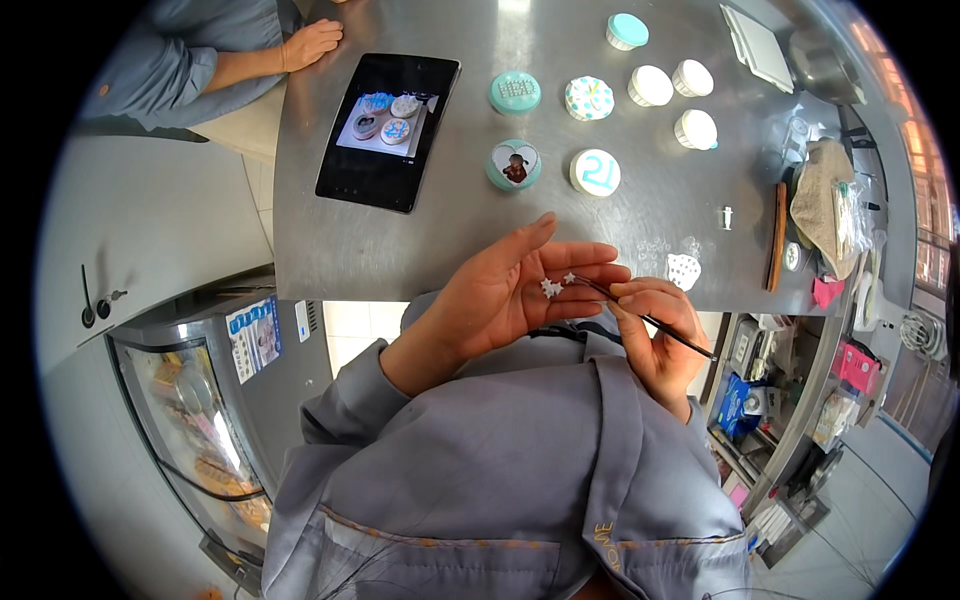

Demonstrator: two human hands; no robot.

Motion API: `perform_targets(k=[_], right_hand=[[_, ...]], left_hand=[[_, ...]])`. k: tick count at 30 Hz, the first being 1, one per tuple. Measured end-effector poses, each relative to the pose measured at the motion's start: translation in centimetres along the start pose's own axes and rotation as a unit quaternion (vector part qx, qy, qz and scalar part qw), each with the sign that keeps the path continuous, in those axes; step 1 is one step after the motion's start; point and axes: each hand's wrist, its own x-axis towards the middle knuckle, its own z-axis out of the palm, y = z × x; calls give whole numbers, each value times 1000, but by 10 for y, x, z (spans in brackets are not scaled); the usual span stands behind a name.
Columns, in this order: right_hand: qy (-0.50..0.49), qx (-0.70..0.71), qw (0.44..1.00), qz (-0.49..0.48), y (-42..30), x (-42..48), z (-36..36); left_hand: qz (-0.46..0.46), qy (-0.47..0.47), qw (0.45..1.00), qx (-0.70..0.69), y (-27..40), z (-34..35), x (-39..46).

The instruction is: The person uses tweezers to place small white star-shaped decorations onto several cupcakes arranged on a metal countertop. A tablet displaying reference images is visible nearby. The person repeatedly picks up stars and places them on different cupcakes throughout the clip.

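Palm up, my left hand (499, 296) holds several small white stars (552, 288) near the base of its fingers. My right hand (660, 322) grips a thin dark brush or tool (667, 331), its tip at another white star (569, 277) on the left fingers. Beyond the hands stand decorated cupcakes: one with a heart-shaped picture (515, 165), one with blue numerals (595, 172), a turquoise one with beaded lettering (515, 92) and a white one with blue dots (589, 98). A piece of white fondant with holes (683, 271) lies right of my hands.
A tablet (388, 131) showing cakes lies at left on the steel table (450, 247). Plain white cupcakes (651, 85) and a turquoise-topped one (628, 31) stand farther back. A small white plunger (726, 218), a brown strip (776, 236) and a cloth (821, 202) are at right. Another person's hand (313, 45) rests at upper left.
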Motion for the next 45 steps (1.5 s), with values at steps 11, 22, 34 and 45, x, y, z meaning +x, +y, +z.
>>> perform_targets(k=[11,22,34,45], right_hand=[[39,71,992,93,0,-4,0],[58,270,934,227,8,4,-3],[62,393,868,296,39,49,9],[69,416,835,353,99,121,40]], left_hand=[[-8,23,1000,-2,2,4,-1],[8,22,999,-27,5,0,0],[53,92,994,-20,28,-14,7],[108,196,973,-45,80,-48,8]])
